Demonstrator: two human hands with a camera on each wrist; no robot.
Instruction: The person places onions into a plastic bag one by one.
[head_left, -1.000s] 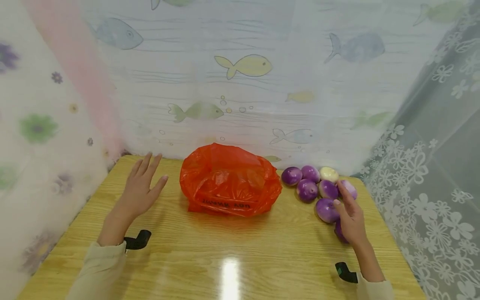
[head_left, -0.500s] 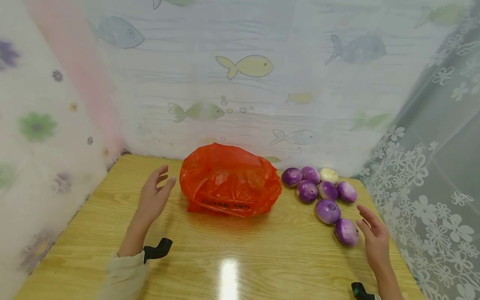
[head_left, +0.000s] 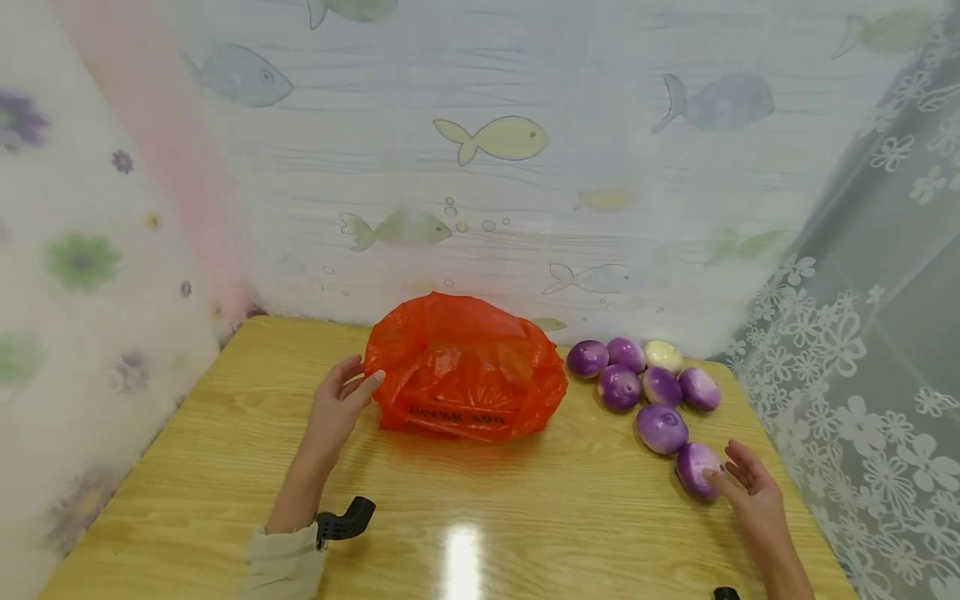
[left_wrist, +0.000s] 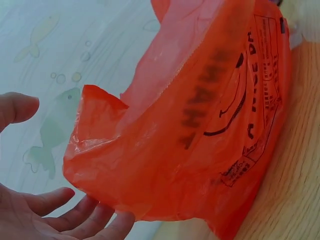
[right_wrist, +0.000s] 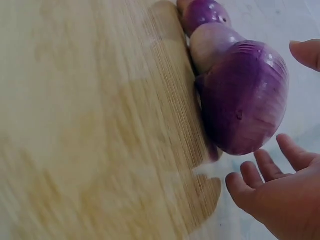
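Observation:
A red plastic bag [head_left: 465, 375] with black print stands upright, mouth open, at the back middle of the table. My left hand [head_left: 341, 410] is at the bag's left edge. In the left wrist view, its fingertips [left_wrist: 102, 215] meet the bag's lower edge, while the thumb [left_wrist: 20, 107] stands apart from the plastic. Over at the right, my right hand [head_left: 759, 500] curves loosely beside the nearest purple onion [head_left: 699, 471]. Seen from the right wrist, the fingers [right_wrist: 267, 167] are right at that onion's side [right_wrist: 245, 100], the thumb spread away from it.
Several more purple onions [head_left: 619, 388] lie grouped right of the bag, with one pale onion [head_left: 663, 357] at the back. The wooden table [head_left: 570, 525] ends at a fish-printed curtain [head_left: 495, 208] behind and a flowered sheet [head_left: 862, 450] on the right.
My left hand has moved right to the bag's edge. My right hand has drawn back from above the onions, then come in beside the nearest one. The bag and onions stay put.

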